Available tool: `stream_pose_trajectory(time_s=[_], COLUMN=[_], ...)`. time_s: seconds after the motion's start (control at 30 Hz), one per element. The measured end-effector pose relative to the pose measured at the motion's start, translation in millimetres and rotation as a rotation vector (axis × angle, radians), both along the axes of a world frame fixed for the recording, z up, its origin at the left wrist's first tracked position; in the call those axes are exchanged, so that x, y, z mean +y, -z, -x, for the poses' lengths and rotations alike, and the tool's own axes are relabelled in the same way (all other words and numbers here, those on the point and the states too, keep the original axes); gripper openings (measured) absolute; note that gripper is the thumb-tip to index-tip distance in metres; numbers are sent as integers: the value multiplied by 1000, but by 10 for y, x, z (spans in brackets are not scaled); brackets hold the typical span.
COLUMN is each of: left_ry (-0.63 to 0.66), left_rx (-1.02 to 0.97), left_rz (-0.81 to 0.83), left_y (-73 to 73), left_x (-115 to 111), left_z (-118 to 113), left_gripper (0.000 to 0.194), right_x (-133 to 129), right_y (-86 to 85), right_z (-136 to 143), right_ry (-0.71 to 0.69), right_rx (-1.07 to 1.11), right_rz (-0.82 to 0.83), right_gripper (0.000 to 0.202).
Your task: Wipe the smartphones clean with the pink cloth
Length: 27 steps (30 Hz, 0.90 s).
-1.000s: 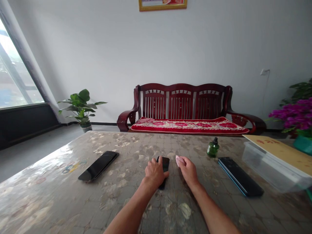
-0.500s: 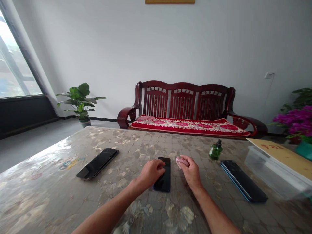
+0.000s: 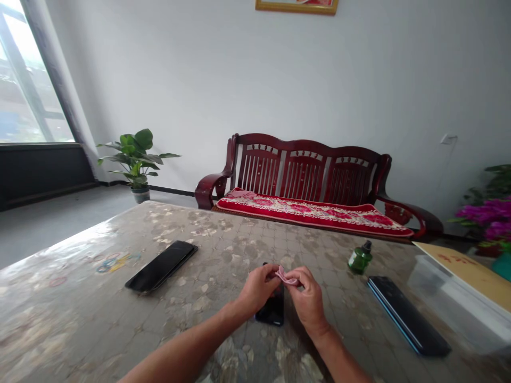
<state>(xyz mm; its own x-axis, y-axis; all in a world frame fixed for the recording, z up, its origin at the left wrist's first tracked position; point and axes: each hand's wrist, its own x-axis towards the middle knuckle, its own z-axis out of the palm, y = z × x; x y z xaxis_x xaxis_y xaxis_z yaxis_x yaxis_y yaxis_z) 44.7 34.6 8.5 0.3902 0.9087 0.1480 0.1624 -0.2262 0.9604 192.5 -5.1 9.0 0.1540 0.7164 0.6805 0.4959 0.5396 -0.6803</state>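
Note:
A small pink cloth [image 3: 288, 279] is pinched between both hands above a dark phone [image 3: 272, 313] lying on the patterned tablecloth [image 3: 223, 255]. My left hand [image 3: 259, 287] grips the cloth's left end with thumb and fingers, over the phone's left side. At the phone's right, my right hand [image 3: 309, 300] has its fingers closed on the other end. The hands and cloth cover the phone's upper part. Stacked dark phones [image 3: 407, 314] lie to the right, with a green bottle [image 3: 360, 258] behind them.
Flat black phones [image 3: 162, 267] lie at the left, near coloured rubber bands [image 3: 116, 263]. A clear plastic box [image 3: 455, 303] with a tan card [image 3: 467, 271] on it stands at the right. Beyond the table are a wooden bench [image 3: 303, 173] and a potted plant [image 3: 138, 159].
My right hand has moved left with the cloth, and my left hand has lifted from the phone and taken hold of the cloth's other end. The camera view has tilted slightly.

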Motion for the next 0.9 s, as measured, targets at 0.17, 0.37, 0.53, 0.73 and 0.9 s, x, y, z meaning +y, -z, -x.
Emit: stream_pose_trajectory(time_s=[0.17, 0.37, 0.53, 0.73, 0.9], left_ry=[-22, -72, 23, -214, -53], left_rx=[-82, -272, -332, -173, -104], left_rz=[17, 66, 93, -34, -118], left_y=[73, 108, 100, 33, -27], left_x=[45, 2, -86, -212, -315], left_z=[34, 24, 23, 127, 114], left_gripper=[26, 49, 58, 42, 41], right_x=[-61, -80, -64, -47, -60], right_y=[-27, 0, 4, 6, 20], right_z=[52, 96, 120, 29, 38], right_ry=[-108, -60, -22, 181, 150], right_rx=[43, 169, 255, 241, 148], right_rz=[91, 265, 321, 288, 242], right_gripper=[10, 20, 30, 37, 29])
